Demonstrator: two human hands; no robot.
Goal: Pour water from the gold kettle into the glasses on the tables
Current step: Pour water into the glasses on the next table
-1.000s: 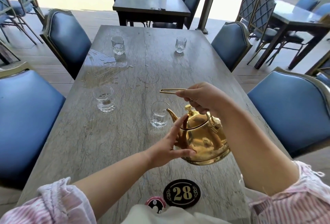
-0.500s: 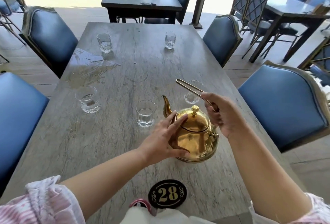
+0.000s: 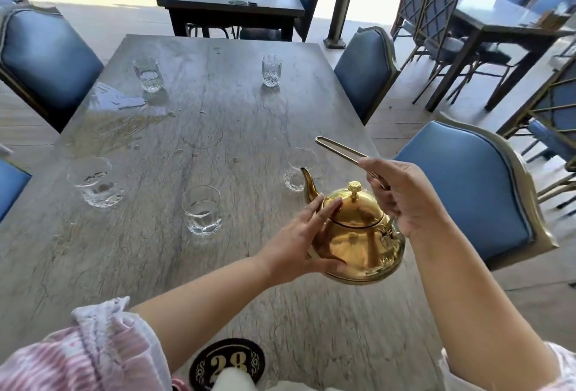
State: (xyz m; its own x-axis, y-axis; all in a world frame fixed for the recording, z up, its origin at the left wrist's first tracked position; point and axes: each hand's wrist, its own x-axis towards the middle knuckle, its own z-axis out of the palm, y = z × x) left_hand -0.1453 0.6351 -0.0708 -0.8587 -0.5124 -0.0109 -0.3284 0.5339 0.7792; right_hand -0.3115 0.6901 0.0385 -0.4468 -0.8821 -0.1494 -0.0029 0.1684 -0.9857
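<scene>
- The long grey table (image 3: 193, 147) fills the middle of the view, with blue padded chairs (image 3: 467, 191) on both of its long sides.
- A wet patch (image 3: 121, 110) shines on the table's far left part, just in front of the far left glass (image 3: 148, 74).
- The gold kettle (image 3: 358, 234) is over the near right part of the table, tilted a little, and its spout (image 3: 309, 183) points away toward the right glass (image 3: 299, 169).
- The left hand (image 3: 299, 247) lies flat against the kettle's side, with its fingers (image 3: 327, 209) stretched out and reaching the edge of the lid.
- The right hand (image 3: 402, 200) is closed around the thin wire handle (image 3: 336, 147), which stands out above the spout.
- Two glasses stand on the near left part: the left glass (image 3: 95, 181) and the middle glass (image 3: 202, 209), both holding some water.
- The far right glass (image 3: 271, 70) stands well apart from the others.
- A round black number plate (image 3: 229, 362) with "28" lies at the near edge of the table.
</scene>
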